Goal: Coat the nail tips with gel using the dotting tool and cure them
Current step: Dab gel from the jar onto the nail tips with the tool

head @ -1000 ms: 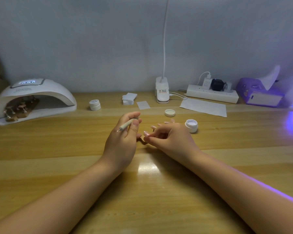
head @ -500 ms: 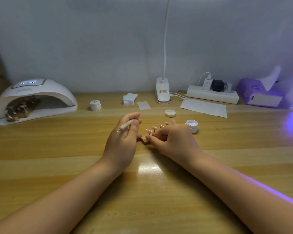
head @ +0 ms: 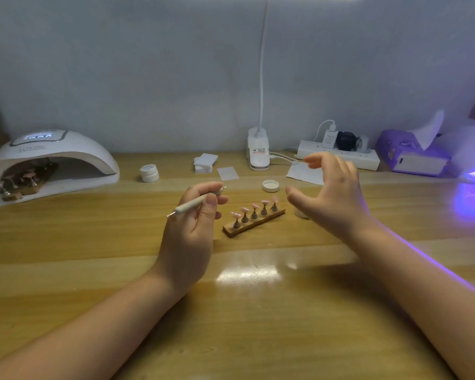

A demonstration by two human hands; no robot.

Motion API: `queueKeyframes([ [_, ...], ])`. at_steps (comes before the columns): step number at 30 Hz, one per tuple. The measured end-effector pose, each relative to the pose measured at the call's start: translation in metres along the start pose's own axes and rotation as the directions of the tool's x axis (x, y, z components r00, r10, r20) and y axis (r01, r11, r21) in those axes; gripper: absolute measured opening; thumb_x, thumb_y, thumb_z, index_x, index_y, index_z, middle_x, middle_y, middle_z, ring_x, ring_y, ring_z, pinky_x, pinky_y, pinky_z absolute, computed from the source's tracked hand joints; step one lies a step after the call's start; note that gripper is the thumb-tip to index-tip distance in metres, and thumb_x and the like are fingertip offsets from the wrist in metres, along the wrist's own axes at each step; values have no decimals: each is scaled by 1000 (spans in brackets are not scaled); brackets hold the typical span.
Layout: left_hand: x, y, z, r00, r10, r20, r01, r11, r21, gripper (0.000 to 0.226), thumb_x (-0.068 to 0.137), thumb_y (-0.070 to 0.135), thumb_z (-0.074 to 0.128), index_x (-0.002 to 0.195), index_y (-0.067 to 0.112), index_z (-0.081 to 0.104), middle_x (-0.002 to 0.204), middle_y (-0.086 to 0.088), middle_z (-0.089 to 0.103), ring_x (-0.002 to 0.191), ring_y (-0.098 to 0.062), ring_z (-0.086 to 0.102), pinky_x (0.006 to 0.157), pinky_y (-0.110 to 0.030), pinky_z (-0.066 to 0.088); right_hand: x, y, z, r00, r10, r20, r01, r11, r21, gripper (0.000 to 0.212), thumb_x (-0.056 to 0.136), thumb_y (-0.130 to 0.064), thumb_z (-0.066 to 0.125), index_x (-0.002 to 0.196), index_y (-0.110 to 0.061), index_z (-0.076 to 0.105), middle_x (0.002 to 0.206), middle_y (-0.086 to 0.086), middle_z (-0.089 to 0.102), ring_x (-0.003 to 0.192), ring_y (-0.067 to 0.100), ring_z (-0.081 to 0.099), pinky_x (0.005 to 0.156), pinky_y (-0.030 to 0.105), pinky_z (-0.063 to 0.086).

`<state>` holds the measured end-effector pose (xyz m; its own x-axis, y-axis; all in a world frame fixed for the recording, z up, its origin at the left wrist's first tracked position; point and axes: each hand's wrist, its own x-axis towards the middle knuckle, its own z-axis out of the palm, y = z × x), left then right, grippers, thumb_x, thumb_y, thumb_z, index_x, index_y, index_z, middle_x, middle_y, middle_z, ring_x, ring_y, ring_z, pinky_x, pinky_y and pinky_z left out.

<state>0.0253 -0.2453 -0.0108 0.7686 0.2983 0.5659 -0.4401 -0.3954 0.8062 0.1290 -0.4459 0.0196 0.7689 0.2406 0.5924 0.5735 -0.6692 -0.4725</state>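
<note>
Standing on wooden holder (head: 254, 224): five nail tips (head: 254, 206); left hand (head: 188, 237) gripping dotting tool (head: 191, 206), right hand (head: 331, 200) loose.

The tabletop (head: 93, 242) is glossy, smooth wood with pale grain. The nail stand (head: 254, 224) is a wooden strip carrying metal-looking pegs topped by shiny pink nail tips (head: 255, 206). The dotting tool (head: 188, 207) has a matt pale handle. The curing lamp (head: 66, 157) looks like smooth white plastic.

At the back of the wooden table (head: 66, 256) stand a white power strip (head: 337, 157), a clip lamp (head: 258, 152), a purple tissue box (head: 412, 154) and white paper sheet (head: 303, 172).
</note>
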Motion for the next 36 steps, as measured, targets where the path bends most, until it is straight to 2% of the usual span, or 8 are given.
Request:
queueKeyframes([
  [3, 0, 0, -1, 1000, 13, -13, -13, 1000, -6, 26, 98, 29, 37, 113, 23, 58, 102, 6, 66, 101, -8, 65, 80, -28, 54, -1, 29, 3, 976, 102, 192, -115, 992, 54, 66, 76, -39, 70, 135, -28, 41, 127, -11, 46, 124, 13, 32, 93, 29, 28],
  [6, 0, 1, -1, 1000, 9, -16, -10, 1000, -12, 26, 98, 29, 36, 112, 22, 57, 102, 4, 67, 100, -8, 65, 81, -28, 54, -1, 45, 10, 944, 161, 288, -174, 985, 19, 76, 73, -41, 71, 139, -31, 36, 122, -12, 50, 121, 14, 33, 92, 32, 31],
  [13, -5, 7, 1, 999, 3, 43, -2, 999, -44, 26, 97, 31, 38, 106, 20, 60, 82, -2, 72, 78, -10, 69, 68, -17, 52, 0, 59, 13, 939, 147, 310, -145, 989, -31, 72, 71, -43, 71, 135, -29, 40, 107, -12, 52, 108, 13, 39, 83, 31, 32],
  [16, -8, 8, 2, 991, -19, 136, 21, 1000, -13, 30, 98, 33, 37, 107, 18, 62, 76, 1, 72, 85, -5, 67, 76, -9, 47, 0, 61, 12, 932, 152, 329, -150, 988, -32, 73, 70, -43, 71, 135, -29, 40, 105, -13, 54, 108, 15, 44, 85, 33, 39],
  [22, -9, 9, 3, 962, -141, 234, 179, 972, -152, 38, 99, 39, 39, 103, 13, 65, 55, -3, 59, 65, -20, 63, 89, -44, 53, -1, 62, 7, 952, 132, 276, -182, 970, 163, 79, 71, -37, 81, 137, -29, 38, 98, -15, 61, 96, 7, 58, 81, 22, 44],
  [27, -6, 10, 2, 966, -185, 179, 213, 964, -157, 38, 93, 42, 38, 102, 18, 66, 60, -2, 62, 72, -19, 66, 86, -30, 50, -1, 43, 6, 988, 37, 150, -74, 964, 256, 74, 72, -25, 83, 133, -25, 41, 98, -11, 62, 90, 7, 62, 71, 17, 50],
  [31, -2, 15, -3, 998, -57, 6, 57, 992, -109, 34, 100, 38, 36, 101, 19, 64, 82, 4, 66, 77, -8, 62, 70, -18, 51, -2, 8, 4, 984, -142, 107, 100, 941, 325, 77, 72, -19, 83, 134, -21, 37, 93, -8, 61, 79, 8, 61, 68, 23, 54],
  [36, 5, 26, -6, 989, 114, -89, -119, 991, -54, 21, 99, 26, 36, 96, 21, 56, 81, 19, 60, 74, -5, 57, 67, -16, 48, -13, -28, 7, 930, -326, 170, 258, 907, 332, 83, 70, -10, 83, 137, -14, 35, 95, 2, 60, 77, 13, 60, 65, 28, 53],
])
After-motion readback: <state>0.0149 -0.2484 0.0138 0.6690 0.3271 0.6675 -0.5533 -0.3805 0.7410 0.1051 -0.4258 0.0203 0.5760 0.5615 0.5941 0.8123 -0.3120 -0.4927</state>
